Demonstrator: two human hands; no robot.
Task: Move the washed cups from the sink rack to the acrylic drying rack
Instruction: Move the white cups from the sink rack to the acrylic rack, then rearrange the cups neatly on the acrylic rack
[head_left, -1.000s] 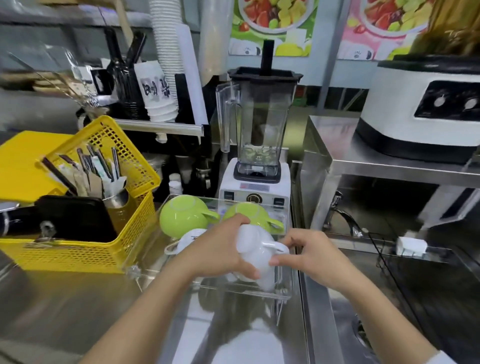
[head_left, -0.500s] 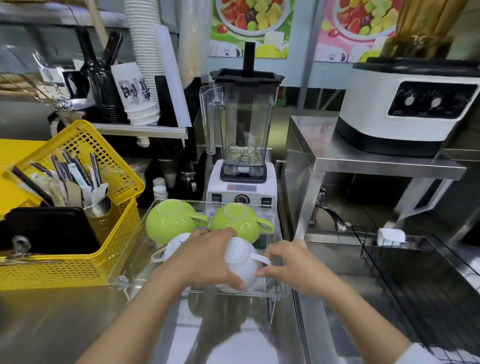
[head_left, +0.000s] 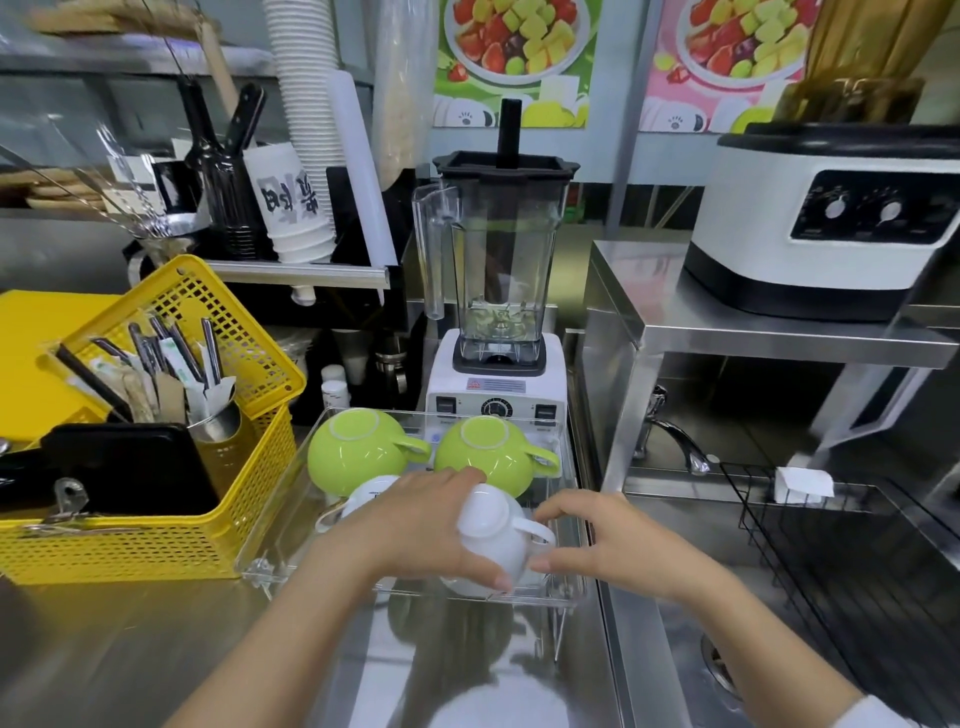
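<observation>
A clear acrylic drying rack (head_left: 270, 551) stands on the steel counter. Two green cups (head_left: 348, 457) (head_left: 488, 452) rest upside down at its back. A white cup (head_left: 363, 496) lies at front left, partly hidden by my left hand (head_left: 415, 525). Another white cup (head_left: 493, 530) sits upside down at the rack's front right, its handle pointing right. My left hand wraps its left side and my right hand (head_left: 602, 540) pinches the handle side. The black wire sink rack (head_left: 831, 551) on the right shows no cups.
A yellow basket (head_left: 156, 540) with utensils and a black tray stands left of the rack. A blender (head_left: 498, 291) is right behind it. A steel shelf with a white machine (head_left: 831, 218) rises at right, above the tap (head_left: 675, 441) and sink.
Both hands have lowered the white cup into the rack's front right corner and stay on it. The camera view has shifted slightly right and nearer.
</observation>
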